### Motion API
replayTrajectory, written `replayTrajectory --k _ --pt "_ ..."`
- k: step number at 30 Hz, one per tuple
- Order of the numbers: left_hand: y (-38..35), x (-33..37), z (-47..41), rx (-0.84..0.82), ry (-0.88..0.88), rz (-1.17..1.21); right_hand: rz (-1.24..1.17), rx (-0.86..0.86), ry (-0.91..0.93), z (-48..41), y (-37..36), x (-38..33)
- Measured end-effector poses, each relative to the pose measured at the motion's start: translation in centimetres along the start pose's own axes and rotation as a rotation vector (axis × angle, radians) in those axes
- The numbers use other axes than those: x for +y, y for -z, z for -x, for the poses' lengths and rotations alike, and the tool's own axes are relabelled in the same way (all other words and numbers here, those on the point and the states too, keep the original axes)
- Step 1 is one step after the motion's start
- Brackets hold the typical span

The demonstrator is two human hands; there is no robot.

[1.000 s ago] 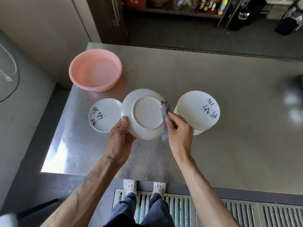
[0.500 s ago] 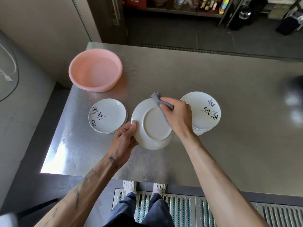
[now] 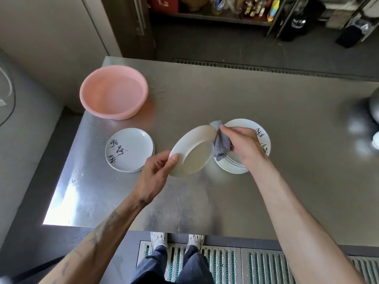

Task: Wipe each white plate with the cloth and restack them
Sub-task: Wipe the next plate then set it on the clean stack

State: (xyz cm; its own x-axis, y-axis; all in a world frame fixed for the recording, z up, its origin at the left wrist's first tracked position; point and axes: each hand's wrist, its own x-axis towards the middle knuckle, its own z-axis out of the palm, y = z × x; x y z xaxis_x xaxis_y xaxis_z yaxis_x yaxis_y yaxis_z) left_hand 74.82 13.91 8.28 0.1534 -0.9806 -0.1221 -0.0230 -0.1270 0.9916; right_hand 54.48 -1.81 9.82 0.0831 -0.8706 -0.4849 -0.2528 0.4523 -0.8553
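Observation:
My left hand (image 3: 158, 173) grips a white plate (image 3: 192, 152) by its lower left rim, tilted above the steel table with its underside toward me. My right hand (image 3: 244, 146) holds a grey cloth (image 3: 221, 144) against the plate's right edge. A stack of several white plates (image 3: 244, 162) with dark calligraphy sits just right of it, partly hidden under my right hand. To the left, a white plate with calligraphy (image 3: 129, 150) lies face up, with other rims showing beneath it.
A pink plastic basin (image 3: 113, 92) stands at the table's (image 3: 287, 124) back left corner. A shiny metal object (image 3: 374, 107) is at the right edge. The table's front edge runs just above my feet; a grated floor mat (image 3: 256, 263) lies below.
The held plate has tilted more steeply on edge. My right hand has swept the cloth from the plate's top rim round to its right edge.

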Motion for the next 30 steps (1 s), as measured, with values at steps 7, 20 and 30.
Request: replayTrajectory --k 7,20,30 --pt "-2.1 0.1 -2.4 -0.080 -0.194 -0.424 0.083 0.029 -0.014 0.0 3.1 -2.0" --pt "-8.7 -1.7 -7.7 -0.063 -0.314 -0.656 -0.155 0.354 0.028 -0.7 9.1 2.3" --pt "-12.2 -4.2 -10.1 -0.190 -0.117 -0.507 -0.187 0.524 0.108 -1.3 10.5 5.8"
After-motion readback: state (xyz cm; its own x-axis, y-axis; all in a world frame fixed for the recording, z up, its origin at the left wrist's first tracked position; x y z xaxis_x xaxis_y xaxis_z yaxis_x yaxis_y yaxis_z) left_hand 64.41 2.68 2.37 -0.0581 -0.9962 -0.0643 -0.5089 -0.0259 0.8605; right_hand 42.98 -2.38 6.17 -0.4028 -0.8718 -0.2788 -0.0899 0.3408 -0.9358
